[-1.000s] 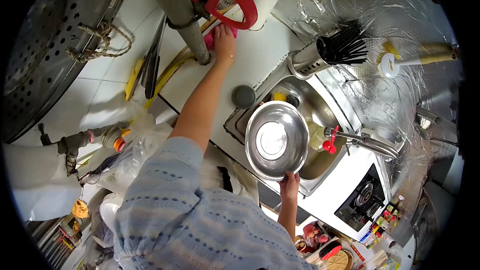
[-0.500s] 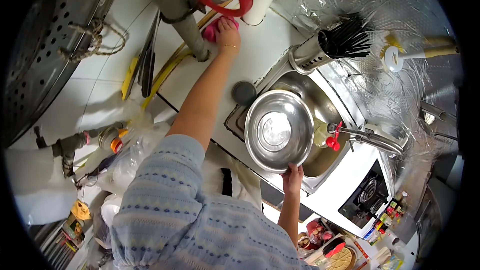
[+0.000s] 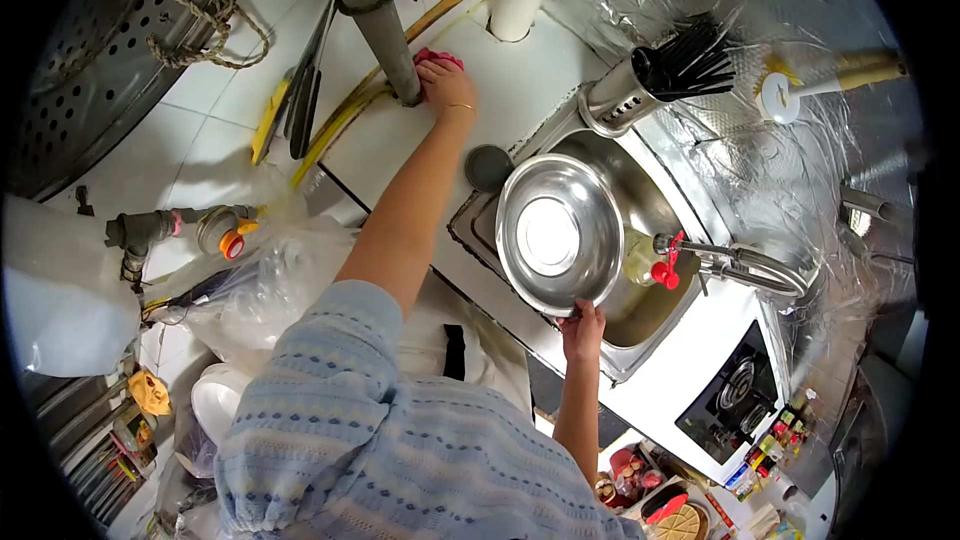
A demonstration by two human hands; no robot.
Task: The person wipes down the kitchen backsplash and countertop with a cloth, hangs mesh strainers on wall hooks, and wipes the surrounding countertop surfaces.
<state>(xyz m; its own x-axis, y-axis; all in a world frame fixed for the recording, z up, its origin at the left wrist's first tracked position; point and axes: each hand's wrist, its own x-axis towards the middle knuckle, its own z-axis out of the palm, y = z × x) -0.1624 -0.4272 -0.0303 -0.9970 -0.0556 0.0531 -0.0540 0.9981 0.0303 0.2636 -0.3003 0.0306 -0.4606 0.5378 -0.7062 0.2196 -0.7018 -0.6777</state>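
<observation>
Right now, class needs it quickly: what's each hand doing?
Left hand: on a crumpled pink cloth; whether it grips cannot be told.
Right hand: closed, holding a round silver metal bowl.

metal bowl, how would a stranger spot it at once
Find the sink in the white counter. Covering part of it in view is the metal bowl, its rim held by the right hand. It is wide and round, unlike the narrow holder of black sticks.

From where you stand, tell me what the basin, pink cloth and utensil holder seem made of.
Basin: polished metal, probably stainless steel; it throws bright glare.
Pink cloth: soft-looking matte fabric, bunched under the left hand; fibre unclear.
Utensil holder: smooth metal, likely stainless steel; silvery, with dark holes.
</observation>
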